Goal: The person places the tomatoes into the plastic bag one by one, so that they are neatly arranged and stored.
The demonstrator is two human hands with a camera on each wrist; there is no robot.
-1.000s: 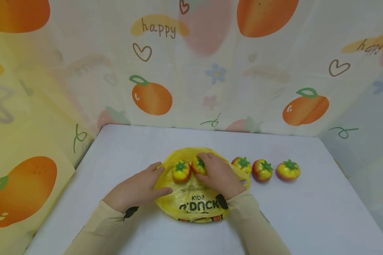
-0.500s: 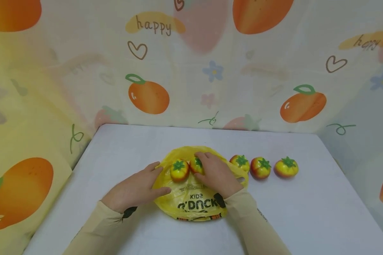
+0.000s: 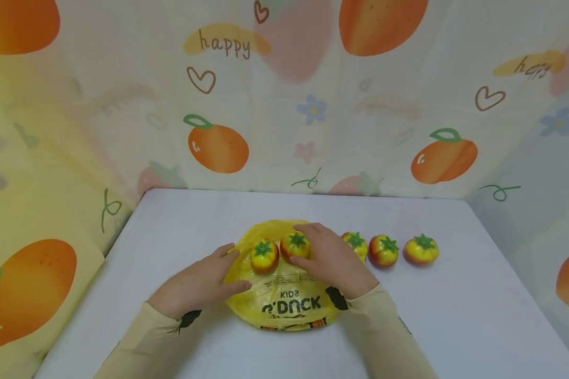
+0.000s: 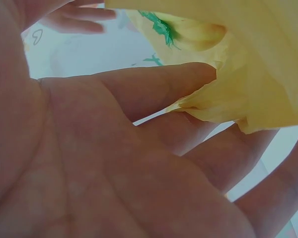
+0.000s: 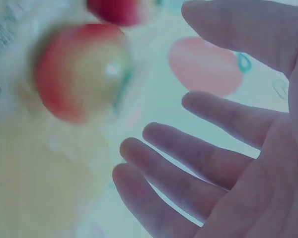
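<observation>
Head view: two red-yellow fruits (image 3: 264, 256) are lying on, possibly inside, a yellow bag (image 3: 284, 288), three more fruits (image 3: 383, 251) right of it; left wrist: the left hand (image 4: 104, 144) is touching the bag, gripping nothing; right wrist: the right hand (image 5: 253, 183), fingers extended, is holding nothing.

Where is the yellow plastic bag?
Head view: the yellow plastic bag lies lower-centre on the white table, left hand at its left edge, right hand over its right side.

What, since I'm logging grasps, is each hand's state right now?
Left hand: open, fingers touching the edge of the yellow bag.
Right hand: open, holding nothing, beside a red-and-yellow fruit.
</observation>
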